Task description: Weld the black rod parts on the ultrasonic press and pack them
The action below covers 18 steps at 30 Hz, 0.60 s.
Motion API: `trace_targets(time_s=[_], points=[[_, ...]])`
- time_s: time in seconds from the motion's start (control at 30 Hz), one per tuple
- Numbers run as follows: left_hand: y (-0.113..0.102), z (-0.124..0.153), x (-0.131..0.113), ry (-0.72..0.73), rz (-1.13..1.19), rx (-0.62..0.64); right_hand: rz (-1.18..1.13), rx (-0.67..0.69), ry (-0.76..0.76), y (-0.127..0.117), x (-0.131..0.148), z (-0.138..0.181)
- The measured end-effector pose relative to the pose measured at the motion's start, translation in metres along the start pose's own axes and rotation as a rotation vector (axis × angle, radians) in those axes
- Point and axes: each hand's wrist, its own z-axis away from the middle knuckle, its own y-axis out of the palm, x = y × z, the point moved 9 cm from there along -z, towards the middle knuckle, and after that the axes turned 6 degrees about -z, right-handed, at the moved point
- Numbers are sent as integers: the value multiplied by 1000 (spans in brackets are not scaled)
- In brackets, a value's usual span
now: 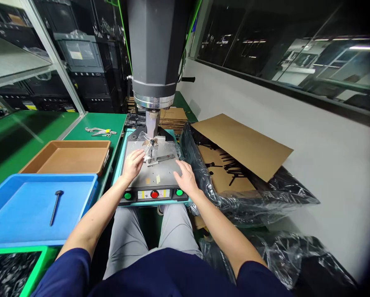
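A black part (152,149) with a round head and a thin shaft sits in the metal fixture (162,158) on the machine's base plate, right under the press horn (152,123). Clear plastic film lies around the fixture. My left hand (133,166) is just left of it, fingers stretched out near the film; whether they touch it I cannot tell. On the right side, my right hand (186,177) hovers over the plate edge with thumb and fingers apart, holding nothing. Another black headed rod (56,207) lies in the blue tray (43,178).
The machine's front panel has a red button (154,194) between two green ones. A brown tray (66,144) and pliers (100,131) are on the left table. At right stands a plastic-lined box (234,206) with black parts and a cardboard sheet (245,144).
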Motion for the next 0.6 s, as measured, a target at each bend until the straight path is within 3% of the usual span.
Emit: trace_targets(time_s=[0.17,0.27,0.37,0.43,0.53,0.6], points=[[-15,4,-5,-52,-2,-9,11,-36,51,-9,-7,37],[-40,30,-5,-186,-39,-81,5,-36,128,-11,-20,66],[-65,91,4,-459,-102,-173,22,-38,239,-3,-47,104],[-68,143,13,-680,-122,-176,57,-50,346,7,-72,129],[-48,212,25,-950,-68,-43,50,-26,522,27,-106,159],[-31,236,31,-1038,-7,54,6,1,585,38,-121,167]])
